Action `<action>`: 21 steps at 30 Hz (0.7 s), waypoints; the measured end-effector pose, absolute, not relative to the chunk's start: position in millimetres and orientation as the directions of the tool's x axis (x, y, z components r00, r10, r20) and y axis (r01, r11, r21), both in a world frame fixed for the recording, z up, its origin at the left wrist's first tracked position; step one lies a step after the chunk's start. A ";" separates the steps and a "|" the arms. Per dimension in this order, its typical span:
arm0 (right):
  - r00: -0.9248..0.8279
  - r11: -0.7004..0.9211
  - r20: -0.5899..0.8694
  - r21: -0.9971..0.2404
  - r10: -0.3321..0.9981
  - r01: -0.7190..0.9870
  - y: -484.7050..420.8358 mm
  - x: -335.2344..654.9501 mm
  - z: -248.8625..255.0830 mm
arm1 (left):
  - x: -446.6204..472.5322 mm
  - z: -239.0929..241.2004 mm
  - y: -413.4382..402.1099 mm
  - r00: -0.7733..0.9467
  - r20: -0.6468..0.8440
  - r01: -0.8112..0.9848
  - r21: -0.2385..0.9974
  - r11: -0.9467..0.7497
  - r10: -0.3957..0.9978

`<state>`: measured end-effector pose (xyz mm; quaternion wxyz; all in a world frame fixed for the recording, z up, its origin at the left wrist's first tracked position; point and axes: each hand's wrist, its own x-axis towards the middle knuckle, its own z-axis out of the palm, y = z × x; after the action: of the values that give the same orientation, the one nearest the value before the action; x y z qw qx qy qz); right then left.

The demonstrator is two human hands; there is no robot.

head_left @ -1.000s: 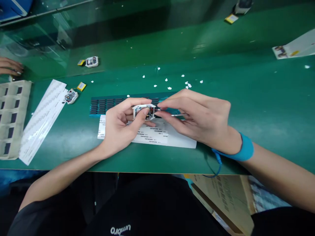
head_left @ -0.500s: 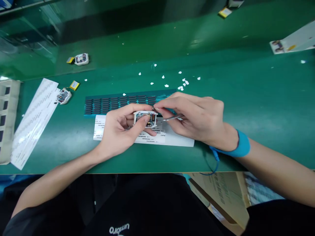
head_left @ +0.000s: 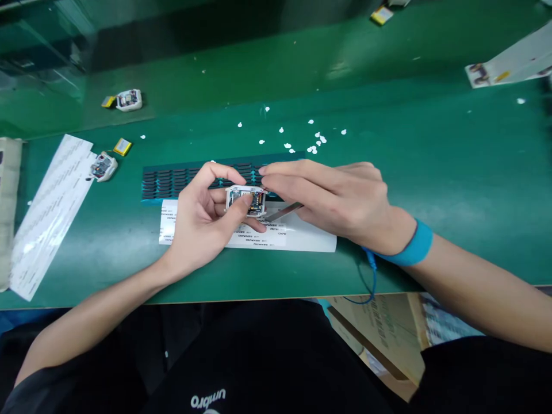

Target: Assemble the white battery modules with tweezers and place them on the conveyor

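Observation:
My left hand [head_left: 207,215] holds a small white watch-like case [head_left: 246,201] with its open side up. The circuit board inside shows, and my left thumb rests on it. My right hand [head_left: 334,192] is closed round slim metal tweezers [head_left: 284,212], whose tip points down-left near the lower right corner of the case. The fingertips of that hand are at the upper right corner of the case. Whether they pinch a small part or wire there, I cannot make out. A dark sheet of black strips [head_left: 172,181] and a white printed sheet [head_left: 302,236] lie under my hands.
At the left, an open case [head_left: 103,167] with a yellow battery [head_left: 123,146] lies by a white printed strip [head_left: 52,218]. A pale tray [head_left: 8,213] stands at the left edge. Small white stickers [head_left: 319,138] dot the green table. A blue cord [head_left: 373,276] hangs from my right wristband.
The tweezers now reach further down-left, beside the case. My left index finger has lifted off the top edge of the case. The whole view has shifted slightly.

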<state>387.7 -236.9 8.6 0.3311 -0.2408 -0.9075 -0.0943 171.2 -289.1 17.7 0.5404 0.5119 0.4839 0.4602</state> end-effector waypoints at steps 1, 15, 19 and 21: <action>-0.674 0.870 0.640 0.019 0.369 0.493 -237.6 388.4 8.4 | 171.7 17.0 -289.0 0.105 -0.048 -0.006 0.999 0.049 0.993; -0.672 0.869 0.567 -0.183 0.475 0.460 -257.9 381.2 2.8 | 188.4 7.9 -295.7 -0.023 0.114 0.050 0.992 -0.113 0.993; -0.548 0.774 0.547 -0.458 0.633 0.437 -254.7 376.9 7.2 | 182.8 6.6 -294.8 0.003 0.104 0.072 0.992 -0.104 0.995; -0.501 0.629 0.427 -0.693 0.753 0.354 -249.4 376.4 9.8 | 179.3 7.9 -294.2 0.052 0.080 0.068 0.994 -0.083 0.995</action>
<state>376.4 -249.4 9.8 0.3694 -0.3359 -0.8233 0.2698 179.3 -294.2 7.9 0.4734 0.5495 0.4841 0.4896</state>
